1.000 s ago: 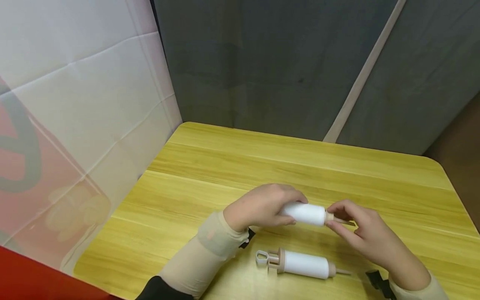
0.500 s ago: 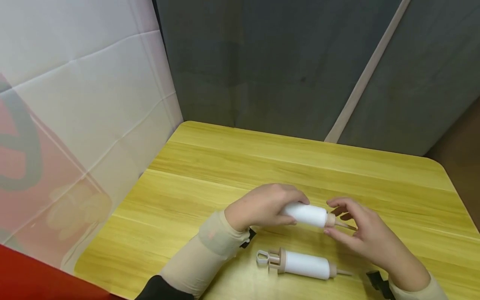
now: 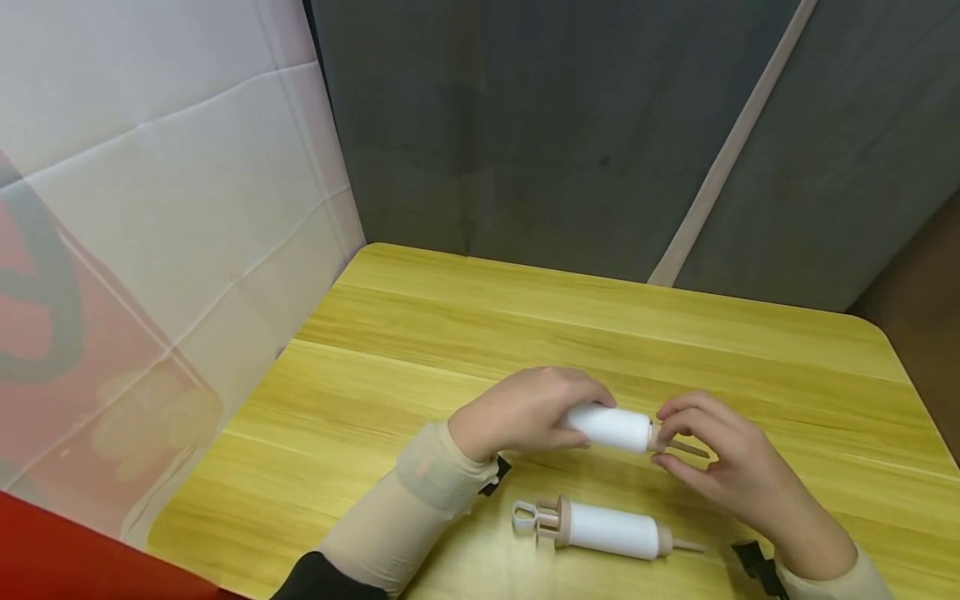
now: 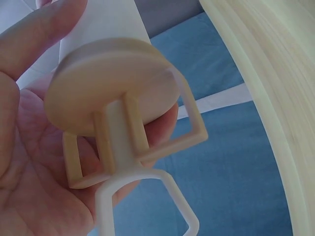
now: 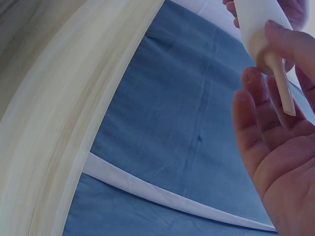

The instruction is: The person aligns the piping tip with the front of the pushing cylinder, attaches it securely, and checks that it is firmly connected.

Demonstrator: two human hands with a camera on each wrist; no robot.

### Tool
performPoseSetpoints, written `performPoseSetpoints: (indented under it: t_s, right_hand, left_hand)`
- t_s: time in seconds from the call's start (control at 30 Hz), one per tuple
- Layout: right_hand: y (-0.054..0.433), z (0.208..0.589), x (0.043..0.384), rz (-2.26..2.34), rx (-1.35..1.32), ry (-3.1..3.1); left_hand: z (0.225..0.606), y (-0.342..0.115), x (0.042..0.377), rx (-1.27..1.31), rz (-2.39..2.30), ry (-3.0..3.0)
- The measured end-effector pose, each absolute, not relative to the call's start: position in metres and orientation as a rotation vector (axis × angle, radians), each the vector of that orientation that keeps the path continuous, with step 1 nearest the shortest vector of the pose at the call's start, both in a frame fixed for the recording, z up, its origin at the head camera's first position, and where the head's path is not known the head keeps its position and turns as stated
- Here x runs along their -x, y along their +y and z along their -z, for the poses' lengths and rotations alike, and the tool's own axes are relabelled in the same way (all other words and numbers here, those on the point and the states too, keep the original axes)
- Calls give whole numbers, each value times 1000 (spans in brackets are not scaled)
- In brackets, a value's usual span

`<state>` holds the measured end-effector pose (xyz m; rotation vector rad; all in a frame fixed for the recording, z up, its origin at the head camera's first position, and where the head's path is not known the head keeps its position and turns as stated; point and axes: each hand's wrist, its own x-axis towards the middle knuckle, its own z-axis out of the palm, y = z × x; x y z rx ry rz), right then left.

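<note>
A large syringe [image 3: 618, 429] with a white barrel is held above the table by my left hand [image 3: 532, 412], fingers and thumb curled round the barrel. Its beige flange [image 4: 113, 88] and white plunger loop [image 4: 104, 209] show below the palm in the left wrist view. My right hand [image 3: 731, 454] pinches the beige nozzle cap [image 5: 261, 46] at the other end, thumb on its side. The thin nozzle [image 5: 281, 86] points out past the thumb, over the loosely bent other fingers. A matching second syringe [image 3: 613, 530] lies on the table, nearer to me, touched by neither hand.
The wood-grain table [image 3: 450, 333] has rounded far corners. A dark grey curtain [image 3: 525, 142] hangs behind it, and a white printed cloth [image 3: 187, 167] along the left side. Black wrist-camera mounts [image 3: 757, 567] sit close to the second syringe.
My right fingers came away from the nozzle cap half a second ago and have closed on it again. The left hand and the second syringe have stayed in place.
</note>
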<state>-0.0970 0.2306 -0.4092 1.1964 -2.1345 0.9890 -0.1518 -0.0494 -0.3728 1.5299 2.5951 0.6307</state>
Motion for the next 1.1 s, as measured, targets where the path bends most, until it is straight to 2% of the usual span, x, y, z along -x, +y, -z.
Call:
performPoseSetpoints:
  t_s: [1.1]
  right_hand:
    - [239, 413, 95, -961, -1098, -2385]
  left_hand:
    - [372, -50, 150, -1523, -615, 2628]
